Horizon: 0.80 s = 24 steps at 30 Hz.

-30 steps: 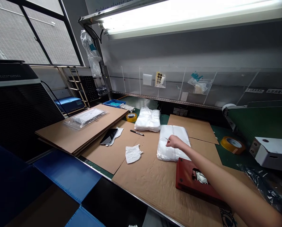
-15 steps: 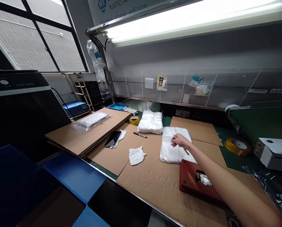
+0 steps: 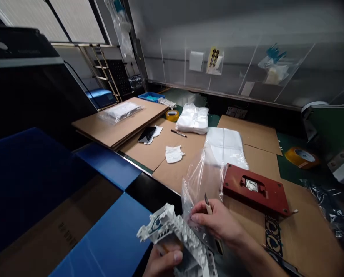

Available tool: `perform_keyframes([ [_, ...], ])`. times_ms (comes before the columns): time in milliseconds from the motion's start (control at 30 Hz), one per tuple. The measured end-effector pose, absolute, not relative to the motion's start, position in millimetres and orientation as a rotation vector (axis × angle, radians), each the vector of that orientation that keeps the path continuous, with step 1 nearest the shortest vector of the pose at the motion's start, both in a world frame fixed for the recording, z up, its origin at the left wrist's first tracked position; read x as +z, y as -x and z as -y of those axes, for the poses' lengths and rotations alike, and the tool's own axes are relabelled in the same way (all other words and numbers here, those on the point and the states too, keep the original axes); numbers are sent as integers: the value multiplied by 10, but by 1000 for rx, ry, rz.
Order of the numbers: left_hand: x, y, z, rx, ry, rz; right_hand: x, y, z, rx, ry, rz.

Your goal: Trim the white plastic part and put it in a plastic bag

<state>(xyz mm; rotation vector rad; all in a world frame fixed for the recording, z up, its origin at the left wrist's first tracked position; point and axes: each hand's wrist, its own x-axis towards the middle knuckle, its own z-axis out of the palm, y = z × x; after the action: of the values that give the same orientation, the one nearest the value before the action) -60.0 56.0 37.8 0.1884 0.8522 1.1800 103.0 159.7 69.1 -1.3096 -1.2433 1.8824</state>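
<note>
White moulded plastic part (image 3: 174, 234), ribbed and latticed, tilted, lay at the bottom of the view, resting in the left hand (image 3: 163, 261). That hand was closed around it from below, thumb on top, with the rest of the grip hidden by the part.

Right hand (image 3: 218, 221): half closed, fingers curled, pinching a clear polythene bag (image 3: 203, 184) that stood up limp and creased just beside the moulding. Slim pale tool (image 3: 208, 206) with a metal tip, possibly a craft knife, stood up from the same hand; exact hold hidden.

Handling note: the ribbed corners looked apt to snag thin film, so the bag was best kept slack and clear of them, with the metal tip turned away.

Also listed, near to far: blue corrugated plastic sheets (image 3: 111, 234) to the left; red metal-inset block (image 3: 255, 190) just beyond the right hand, on a cardboard sheet (image 3: 177, 175); flat white bagged stack (image 3: 225, 148); white cloth (image 3: 174, 154); black phone (image 3: 147, 134); black pen (image 3: 178, 133); white bagged bundle (image 3: 191, 119); yellow tape roll (image 3: 172, 115); blue crate (image 3: 150, 97) at the far end of the worktop.
</note>
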Motion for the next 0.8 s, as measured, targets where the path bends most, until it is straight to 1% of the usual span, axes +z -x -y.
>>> perform_keyframes([
  [100, 246, 506, -469, 1173, -148, -846, 385, -1141, -1112, 1899, 1326, 1235],
  [167, 156, 440, -359, 1147, -101, -911, 260, -1266, -891, 1893, 1304, 1300],
  [233, 76, 378, -246, 1105, -61, -945, 158, -1394, -721, 1860, 1373, 1300],
  [367, -28, 307, -115, 1023, -13, -928, -17, -1600, -466, 1833, 1581, 1014],
  [433, -56, 314, -100, 976, -19, -875, -63, -1678, -383, 1810, 1594, 909],
  [600, -128, 355, -84, 862, -79, -822, -132, -1712, -311, 1578, 1709, 848],
  [700, -168, 299, -63, 792, -69, -866, -201, -1609, -318, 1622, 1701, 815],
  [800, -188, 227, -74, 810, -87, -958, -236, -1574, -342, 1719, 1683, 781],
])
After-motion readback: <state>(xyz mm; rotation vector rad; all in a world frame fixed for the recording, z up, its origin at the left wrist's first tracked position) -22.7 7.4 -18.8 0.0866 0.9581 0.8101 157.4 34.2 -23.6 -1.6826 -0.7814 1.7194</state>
